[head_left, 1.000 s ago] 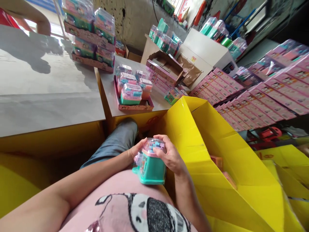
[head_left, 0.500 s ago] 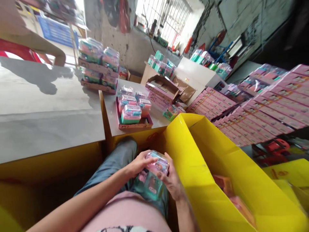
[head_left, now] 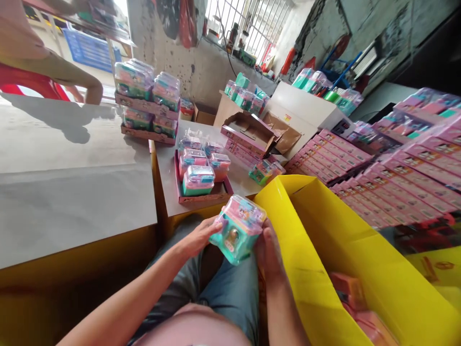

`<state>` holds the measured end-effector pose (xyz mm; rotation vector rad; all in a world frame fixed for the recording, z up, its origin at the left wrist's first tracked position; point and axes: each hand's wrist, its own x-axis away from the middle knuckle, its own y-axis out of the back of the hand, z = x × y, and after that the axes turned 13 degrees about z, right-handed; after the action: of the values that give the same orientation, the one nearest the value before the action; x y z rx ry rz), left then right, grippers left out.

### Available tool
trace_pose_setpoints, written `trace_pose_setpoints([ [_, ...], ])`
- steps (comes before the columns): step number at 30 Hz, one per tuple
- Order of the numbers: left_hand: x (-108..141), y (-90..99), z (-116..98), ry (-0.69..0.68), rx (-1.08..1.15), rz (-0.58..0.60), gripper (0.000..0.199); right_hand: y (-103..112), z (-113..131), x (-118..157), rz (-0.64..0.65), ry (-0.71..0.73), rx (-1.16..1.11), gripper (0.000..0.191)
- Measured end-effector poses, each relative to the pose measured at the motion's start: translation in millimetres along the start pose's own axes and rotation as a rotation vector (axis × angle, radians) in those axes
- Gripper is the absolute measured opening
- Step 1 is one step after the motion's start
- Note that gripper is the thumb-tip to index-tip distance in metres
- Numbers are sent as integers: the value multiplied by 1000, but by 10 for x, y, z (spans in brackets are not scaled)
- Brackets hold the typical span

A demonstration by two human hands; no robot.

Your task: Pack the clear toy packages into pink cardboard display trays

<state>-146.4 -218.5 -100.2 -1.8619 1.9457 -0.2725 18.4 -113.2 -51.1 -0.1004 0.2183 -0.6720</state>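
Observation:
Between my two hands is a clear plastic package [head_left: 239, 228] with pink and teal contents, held above my lap. My left hand [head_left: 201, 235] grips its left side, and my right hand [head_left: 269, 247] is closed round its right side. Just beyond it, a pink tray [head_left: 219, 197] on the white table holds several similar packages, the nearest one [head_left: 199, 180] with a teal base. To the right of my hands stands a tall yellow box [head_left: 298, 230] with orange and pink items [head_left: 369, 322] inside.
Stacked trays of packages [head_left: 147, 103] stand at the left on the white table [head_left: 75, 202]. An opened pink carton [head_left: 248, 132] lies behind the tray. Many pink boxes [head_left: 403, 178] are piled at the right. A seated person [head_left: 54, 69] is at the upper left.
Both hands have raised the package from my lap toward the tray and tilted it, so its teal front shows. The view has shifted slightly.

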Motion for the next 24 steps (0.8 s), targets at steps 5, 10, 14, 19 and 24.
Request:
trace_pose_setpoints([
  [5, -89, -19, -42, -87, -238, -95, 79, 255, -23, -101, -113, -1, -66, 65],
  [10, 265, 347, -40, -241, -62, 10, 87, 223, -34, -576, -227, 6, 344, 56],
  [14, 748, 841, -115, -183, 80, 9, 87, -192, -8, -1406, 222, 167, 884, 71],
  [19, 1011, 1044, -386, -127, -127, -114, 80, -716, -36, -2345, 855, 149, 1185, 91],
  [24, 978, 1040, -474, -31, -220, 2, 98, -816, 341, -2674, 1011, 173, 1340, 77],
])
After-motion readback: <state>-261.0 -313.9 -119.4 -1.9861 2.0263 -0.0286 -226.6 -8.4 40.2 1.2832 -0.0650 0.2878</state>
